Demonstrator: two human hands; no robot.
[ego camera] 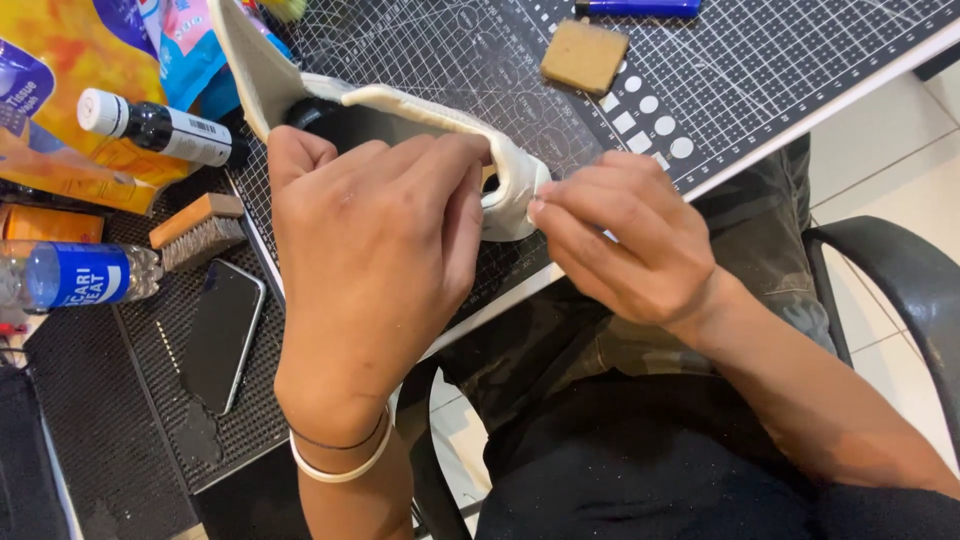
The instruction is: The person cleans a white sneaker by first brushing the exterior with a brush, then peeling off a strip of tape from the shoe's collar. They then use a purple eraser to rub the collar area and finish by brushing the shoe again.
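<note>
Clearly, line by line:
Left hand: the left hand (375, 250) lies palm down, back to the camera, fingers curled over the cream shoe (400, 110), grip closed on its rim
Right hand: the right hand (625, 235) comes in from the right, thumb and fingertips pinched on the shoe's rounded end (a narrow grip)
Shoe: held over the near edge of the counter (800, 60), above the black cutting mat (740, 50)
Around: a tan sanding block (585, 55) and a blue lighter (638, 7) lie well beyond the hands; a dark bottle (160, 128), brush (200, 230), phone (222, 335) and water bottle (75, 275) sit to the left
In the way: the left hand hides most of the shoe's opening
</note>
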